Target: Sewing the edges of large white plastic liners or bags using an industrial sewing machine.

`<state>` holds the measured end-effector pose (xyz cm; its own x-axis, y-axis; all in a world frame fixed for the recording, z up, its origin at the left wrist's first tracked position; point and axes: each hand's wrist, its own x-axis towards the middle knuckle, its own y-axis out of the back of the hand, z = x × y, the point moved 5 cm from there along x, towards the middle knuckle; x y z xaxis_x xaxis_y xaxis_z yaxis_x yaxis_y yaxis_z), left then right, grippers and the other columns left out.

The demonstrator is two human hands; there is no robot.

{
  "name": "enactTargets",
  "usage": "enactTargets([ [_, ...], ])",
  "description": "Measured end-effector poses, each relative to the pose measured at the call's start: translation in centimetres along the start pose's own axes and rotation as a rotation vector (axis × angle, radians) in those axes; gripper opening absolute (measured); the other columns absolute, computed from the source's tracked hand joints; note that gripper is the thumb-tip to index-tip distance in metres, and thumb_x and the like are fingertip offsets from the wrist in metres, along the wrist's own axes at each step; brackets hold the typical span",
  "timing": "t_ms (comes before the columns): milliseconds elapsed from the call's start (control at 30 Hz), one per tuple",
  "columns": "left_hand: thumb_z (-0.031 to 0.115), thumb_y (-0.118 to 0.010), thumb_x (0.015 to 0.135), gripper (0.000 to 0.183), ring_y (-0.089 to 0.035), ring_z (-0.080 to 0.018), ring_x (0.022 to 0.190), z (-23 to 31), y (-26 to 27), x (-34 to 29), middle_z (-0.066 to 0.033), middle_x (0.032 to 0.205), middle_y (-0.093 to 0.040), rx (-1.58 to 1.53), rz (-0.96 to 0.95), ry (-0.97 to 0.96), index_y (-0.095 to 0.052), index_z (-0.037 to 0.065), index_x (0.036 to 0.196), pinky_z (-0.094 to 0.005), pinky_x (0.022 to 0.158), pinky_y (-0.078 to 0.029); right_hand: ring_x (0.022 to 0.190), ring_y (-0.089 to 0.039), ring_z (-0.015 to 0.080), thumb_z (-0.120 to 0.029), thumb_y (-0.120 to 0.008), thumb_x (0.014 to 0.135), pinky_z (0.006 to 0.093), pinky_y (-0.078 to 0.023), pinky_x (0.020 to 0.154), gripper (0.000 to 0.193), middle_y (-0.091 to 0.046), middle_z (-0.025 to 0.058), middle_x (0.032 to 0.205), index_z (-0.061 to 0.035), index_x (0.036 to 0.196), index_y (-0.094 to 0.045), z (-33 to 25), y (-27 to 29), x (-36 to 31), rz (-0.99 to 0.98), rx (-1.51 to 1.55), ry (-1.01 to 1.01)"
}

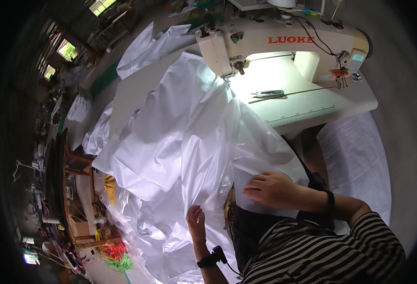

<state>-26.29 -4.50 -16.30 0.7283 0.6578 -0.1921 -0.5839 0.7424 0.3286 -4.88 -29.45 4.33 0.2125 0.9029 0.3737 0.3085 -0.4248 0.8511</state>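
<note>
A large sheet of shiny white fabric [149,154] drapes in deep folds from under the sewing machine [265,40] down toward my lap. My left hand [197,227] is low on the fabric's near part, its fingers curled in at the end of a long fold, which they seem to pinch. To the right, my right hand [274,190] lies over a smoother part of the same fabric, fingers stretched out, palm side hidden. At the needle, the gathered fabric passes beneath the lit presser foot [227,81]. A pair of thread snips [267,94] rests on the machine bed.
More white cloth [358,161] hangs at the right, below the table edge [331,111]. Another white piece [147,49] lies beyond the table's far left. A wooden frame [78,163] stands at left, near red and green strands [116,253] on the floor.
</note>
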Motion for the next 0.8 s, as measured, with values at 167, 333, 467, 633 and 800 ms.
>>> enactTargets([
  [167, 0.011, -0.080, 0.077, 0.081, -0.040, -0.0372, 0.132, -12.8, 0.1, -6.1, -0.0229, 0.143, -0.037, 0.253, 0.375, 0.205, -0.033, -0.002, 0.141, -0.0453, 0.110, -0.038, 0.101, -0.055, 0.0136, -0.024, -0.060, 0.081, 0.0316, -0.039, 0.087, 0.018, -0.059, -0.0021, 0.104, -0.0180, 0.097, -0.066, 0.2, -4.1, 4.5, 0.021, -0.690, 0.062],
  [333, 0.025, -0.088, 0.072, 0.096, -0.040, -0.0322, 0.132, -13.4, 8.0, -6.9, -0.0222, 0.142, -0.037, 0.566, 0.994, 0.049, -0.029, -0.005, 0.143, -0.0407, 0.114, -0.033, 0.098, -0.053, 0.0121, -0.024, -0.059, 0.082, 0.0327, -0.036, 0.090, 0.009, -0.058, -0.0036, 0.097, -0.0189, 0.086, -0.064, 1.8, -6.3, 4.6, -0.215, -0.666, 0.056],
  [467, 0.031, -0.075, 0.086, 0.093, -0.036, -0.0388, 0.137, -1.3, 20.1, -4.0, -0.0289, 0.150, -0.028, 0.757, 1.304, -0.344, -0.018, -0.008, 0.148, -0.0451, 0.117, -0.028, 0.091, -0.056, 0.0118, -0.023, -0.067, 0.078, 0.0398, -0.040, 0.101, 0.007, -0.059, -0.0058, 0.092, -0.0182, 0.076, -0.062, -1.3, -0.9, 3.5, -0.030, -0.197, 0.214],
  [633, 0.024, -0.055, 0.099, 0.061, -0.034, -0.0353, 0.140, 6.5, 25.4, 5.5, -0.0229, 0.154, -0.031, 0.572, 0.487, -0.138, -0.030, -0.003, 0.148, -0.0428, 0.116, -0.028, 0.094, -0.059, 0.0131, -0.016, -0.067, 0.080, 0.0404, -0.046, 0.098, 0.005, -0.062, -0.0036, 0.096, -0.0157, 0.080, -0.063, -2.2, 4.6, 0.0, -0.013, -0.103, 0.122],
  [800, 0.015, -0.059, 0.095, 0.052, -0.043, -0.0406, 0.131, 3.8, 18.4, 10.5, -0.0248, 0.140, -0.045, 0.280, 0.463, -0.398, -0.041, -0.003, 0.140, -0.0427, 0.111, -0.033, 0.100, -0.063, 0.0213, -0.014, -0.072, 0.083, 0.0347, -0.052, 0.088, 0.031, -0.065, 0.0055, 0.105, -0.0042, 0.110, -0.061, 0.9, -0.7, -3.5, -0.108, 0.115, -0.411],
])
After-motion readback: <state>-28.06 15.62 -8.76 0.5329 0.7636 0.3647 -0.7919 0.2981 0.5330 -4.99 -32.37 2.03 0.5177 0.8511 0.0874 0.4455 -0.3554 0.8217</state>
